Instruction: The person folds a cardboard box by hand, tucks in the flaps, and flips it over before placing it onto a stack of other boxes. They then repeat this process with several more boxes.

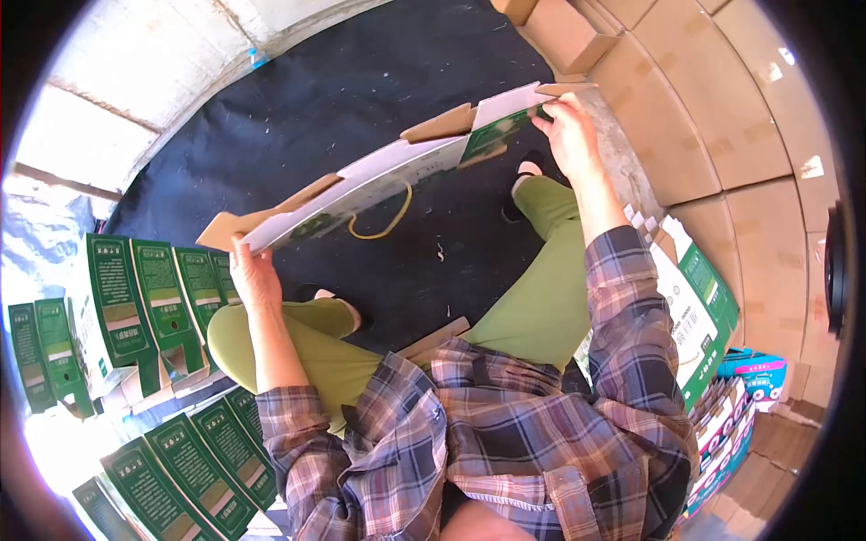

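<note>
Head view — two hands (pixel 575 140), one carton (pixel 397 185)

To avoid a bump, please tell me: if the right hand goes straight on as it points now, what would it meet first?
Beyond the carton that it holds, the right hand would probably meet the open brown box first, though depth is unclear here.

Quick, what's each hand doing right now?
Left hand: closed on the left end of the green-and-white cardboard carton.
Right hand: closed on its right end.
</note>
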Demonstrator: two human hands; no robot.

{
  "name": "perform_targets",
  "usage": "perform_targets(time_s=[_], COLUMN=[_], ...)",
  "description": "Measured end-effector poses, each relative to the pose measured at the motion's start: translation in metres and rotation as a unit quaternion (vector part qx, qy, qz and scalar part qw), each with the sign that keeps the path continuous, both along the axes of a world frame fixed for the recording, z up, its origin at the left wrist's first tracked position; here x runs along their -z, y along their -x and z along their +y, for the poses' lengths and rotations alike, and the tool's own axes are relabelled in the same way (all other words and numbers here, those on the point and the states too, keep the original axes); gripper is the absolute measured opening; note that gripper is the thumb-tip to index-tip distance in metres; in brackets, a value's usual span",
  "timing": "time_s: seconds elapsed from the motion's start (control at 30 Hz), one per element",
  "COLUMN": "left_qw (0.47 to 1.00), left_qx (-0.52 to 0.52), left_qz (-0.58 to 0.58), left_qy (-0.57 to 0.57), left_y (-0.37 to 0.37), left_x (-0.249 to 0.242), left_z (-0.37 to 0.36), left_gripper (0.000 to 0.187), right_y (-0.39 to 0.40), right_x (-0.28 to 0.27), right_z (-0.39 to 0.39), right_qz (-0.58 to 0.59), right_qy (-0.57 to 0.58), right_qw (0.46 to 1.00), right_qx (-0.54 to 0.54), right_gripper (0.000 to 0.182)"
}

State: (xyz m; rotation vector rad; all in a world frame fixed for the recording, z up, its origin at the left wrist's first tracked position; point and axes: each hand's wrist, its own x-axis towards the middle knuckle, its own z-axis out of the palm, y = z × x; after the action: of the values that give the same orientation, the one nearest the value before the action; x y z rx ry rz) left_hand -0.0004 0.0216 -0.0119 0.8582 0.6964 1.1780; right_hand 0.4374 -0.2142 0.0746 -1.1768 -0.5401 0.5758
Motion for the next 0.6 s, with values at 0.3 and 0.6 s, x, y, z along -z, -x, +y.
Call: perform_targets(time_s=[0.3, 0.6], left_qw=[0.979, 0.906], left_qx=[0.117, 0.166], left_qz=[0.164, 0.352], left_qy=[0.029, -0.166], left_y=[-0.022, -0.026], left_x=[-0.014, -0.050], left_z=[-0.027, -0.053], left_gripper=[0.033, 0.024], right_y=[-0.001, 0.044], right_x=[0.059, 0.044], right_z=[0.024, 0.019], right_qz=[-0.167, -0.301], right_qy=[0.200, 0.267], right_qw=[0.961, 0.907], right_qx=[0.096, 0.127], right_gripper=[0.086, 0.127])
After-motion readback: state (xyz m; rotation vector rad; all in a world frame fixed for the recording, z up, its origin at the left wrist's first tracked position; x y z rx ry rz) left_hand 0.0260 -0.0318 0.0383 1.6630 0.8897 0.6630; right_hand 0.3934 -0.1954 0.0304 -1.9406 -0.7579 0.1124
